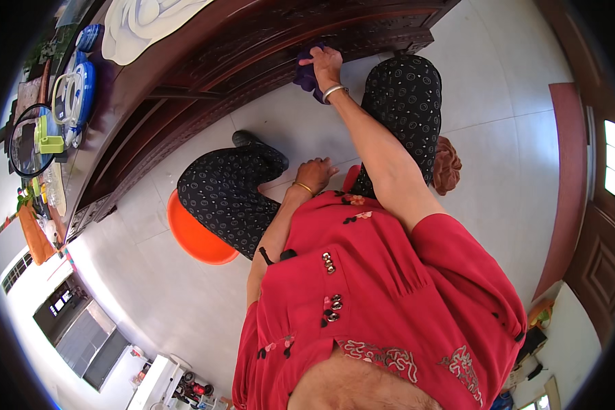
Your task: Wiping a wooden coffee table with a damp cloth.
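My right hand (326, 66) presses a crumpled purple cloth (306, 77) against the lower front of a dark, carved wooden cabinet (251, 64). A silver bangle circles that wrist. One finger lifts away from the cloth, and the palm is hidden. My left hand (315, 174) hangs between my bent knees with its fingers slightly apart and nothing in it. A gold-coloured bangle is on the left wrist. Part of a red object (352, 177), perhaps a low stool, shows beneath me.
An orange plastic basin (200, 236) is on the tiled floor (184, 287), partly behind my left leg. A brown gathered object (446, 166) lies by my right leg. Blue-and-white containers (77, 95) and a green holder (49, 138) crowd the cabinet top. A wooden door (597, 261) stands right.
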The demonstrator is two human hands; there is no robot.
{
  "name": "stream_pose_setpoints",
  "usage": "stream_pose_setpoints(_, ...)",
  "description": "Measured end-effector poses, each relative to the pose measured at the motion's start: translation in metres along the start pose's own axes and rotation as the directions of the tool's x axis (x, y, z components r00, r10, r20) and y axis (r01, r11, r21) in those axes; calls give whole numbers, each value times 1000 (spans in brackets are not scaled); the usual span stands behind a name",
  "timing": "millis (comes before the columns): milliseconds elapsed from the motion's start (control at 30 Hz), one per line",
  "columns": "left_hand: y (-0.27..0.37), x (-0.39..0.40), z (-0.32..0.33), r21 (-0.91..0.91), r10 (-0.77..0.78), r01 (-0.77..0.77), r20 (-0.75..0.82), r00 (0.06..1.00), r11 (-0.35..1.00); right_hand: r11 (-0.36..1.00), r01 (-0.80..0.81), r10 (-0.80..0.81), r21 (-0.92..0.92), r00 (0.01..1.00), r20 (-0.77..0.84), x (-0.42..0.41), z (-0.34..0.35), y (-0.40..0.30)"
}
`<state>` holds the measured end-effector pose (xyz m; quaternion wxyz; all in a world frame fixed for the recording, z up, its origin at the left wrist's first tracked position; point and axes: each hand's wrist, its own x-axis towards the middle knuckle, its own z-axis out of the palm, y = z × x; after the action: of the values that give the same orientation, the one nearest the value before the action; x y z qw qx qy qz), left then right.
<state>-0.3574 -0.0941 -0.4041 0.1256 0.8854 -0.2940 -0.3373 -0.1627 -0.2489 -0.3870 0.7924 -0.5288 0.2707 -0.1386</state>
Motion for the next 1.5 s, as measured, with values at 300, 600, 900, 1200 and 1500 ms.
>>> stream_pose_setpoints(300, 1, 2, 0, -19, 24, -24, 10, 1000, 1000, 998, 61, -60, 18, 998, -23, -6, -7, 0)
stream_pose_setpoints(600, 4, 6, 4, -20, 4, -2, 88, 996, 1000, 990, -104, 114, 94, 987, -110, 10, 6, -10)
stream_pose_setpoints(900, 4, 3, -2, -4, 4, -4, 47, 999, 1000, 985, -81, 86, 153, 996, -29, 0, -14, 6)
stream_pose_setpoints(1200, 2, 5, 6, -27, 23, -23, 1, 1000, 999, 999, 6, -4, 32, 997, -71, 3, -7, -7)
stream_pose_setpoints(1500, 4, 5, 5, 1, 42, -43, 24, 999, 999, 934, -244, 265, 261, 963, -49, 11, -4, -8)
